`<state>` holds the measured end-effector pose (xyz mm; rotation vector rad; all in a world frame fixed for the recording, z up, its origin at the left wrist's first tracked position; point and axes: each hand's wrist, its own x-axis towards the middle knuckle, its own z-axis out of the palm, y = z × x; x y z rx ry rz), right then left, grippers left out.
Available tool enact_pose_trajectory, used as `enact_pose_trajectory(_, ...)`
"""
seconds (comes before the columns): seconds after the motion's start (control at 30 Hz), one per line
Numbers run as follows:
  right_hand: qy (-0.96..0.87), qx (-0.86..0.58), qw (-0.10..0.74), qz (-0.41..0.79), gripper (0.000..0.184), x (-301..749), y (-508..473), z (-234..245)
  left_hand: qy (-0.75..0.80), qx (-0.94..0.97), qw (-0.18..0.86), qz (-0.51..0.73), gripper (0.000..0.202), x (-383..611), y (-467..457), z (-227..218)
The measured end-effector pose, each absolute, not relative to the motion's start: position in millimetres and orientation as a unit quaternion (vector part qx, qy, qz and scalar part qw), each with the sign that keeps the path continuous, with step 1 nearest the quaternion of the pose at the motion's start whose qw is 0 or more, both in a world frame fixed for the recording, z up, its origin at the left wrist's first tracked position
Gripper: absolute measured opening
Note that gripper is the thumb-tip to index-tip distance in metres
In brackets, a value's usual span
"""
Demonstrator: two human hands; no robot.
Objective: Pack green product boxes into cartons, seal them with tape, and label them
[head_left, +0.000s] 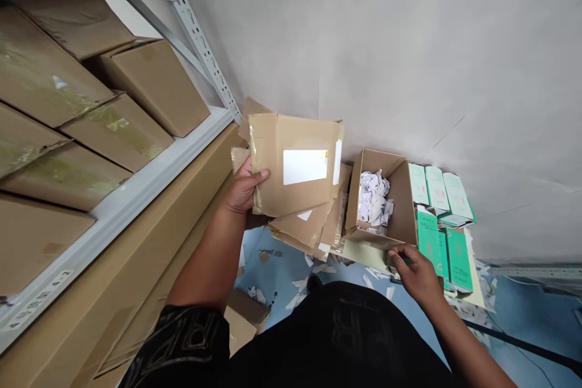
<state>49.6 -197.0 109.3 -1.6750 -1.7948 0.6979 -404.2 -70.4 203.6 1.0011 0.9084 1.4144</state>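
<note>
My left hand [245, 188] grips the left edge of a flattened cardboard box [268, 139], thumb on top. This box bears a white label [304, 167] and strips of clear tape. Beneath it lie more flattened cardboard pieces [304, 224]. My right hand [411, 270] is closed, thumb against curled fingers, just below the front edge of an open carton [402, 194]. Whether anything sits in its fingers I cannot make out. Inside the carton are torn white paper scraps [375, 200].
Several green and white boxes [459, 257] stand right of the carton. At left, a metal shelf [159, 157] carries large cardboard boxes [159, 85]. Paper scraps litter the blue floor [284, 270], where another open box [248, 309] rests. A grey wall [364, 42] stands behind.
</note>
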Motion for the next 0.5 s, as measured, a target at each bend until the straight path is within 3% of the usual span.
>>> enact_pose_trajectory(0.27, -0.599, -0.664, 0.307, 0.326, 0.044, 51.8, -218.3, 110.1, 0.342, 0.467, 0.547, 0.604, 0.077, -353.8, -83.4, 252.3)
enact_pose_trajectory(0.4, -0.508, -0.595, 0.467, 0.412, 0.062, 55.7, -214.2, 128.3, 0.303, 0.521, 0.593, 0.535, 0.073, -307.5, -113.5, 278.2)
enact_pose_trajectory(0.5, -0.428, -0.517, 0.591, 0.447, 0.066, 68.5, -215.4, 148.9, 0.244, 0.584, 0.656, 0.411, 0.066, -263.7, -133.2, 291.8)
